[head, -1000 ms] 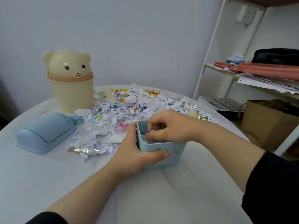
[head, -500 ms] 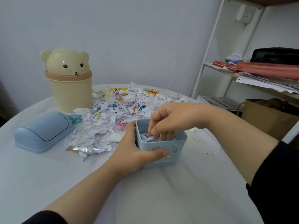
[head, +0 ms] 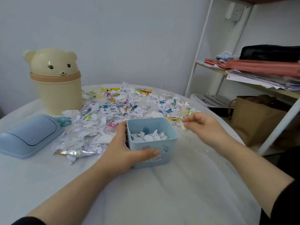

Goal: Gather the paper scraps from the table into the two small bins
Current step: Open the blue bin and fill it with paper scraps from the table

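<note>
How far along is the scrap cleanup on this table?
Early. Done: a shallow layer of scraps sits in the blue bin. In hand: the left hand grips that bin while the right hand reaches the loose scraps beside it. Left: the big scrap pile covers the table behind, and the bear bin has its lid on.

Our left hand (head: 120, 148) grips the blue bin (head: 168, 153), thumb across its front wall; white scraps lie inside it; our right hand (head: 204, 127) hovers just beside it, fingers loosely curled over paper scraps (head: 116, 108) strewn on the desk (head: 162, 192); a bear-shaped bin (head: 56, 95) and a blue lid (head: 30, 135) sit further left.
</note>
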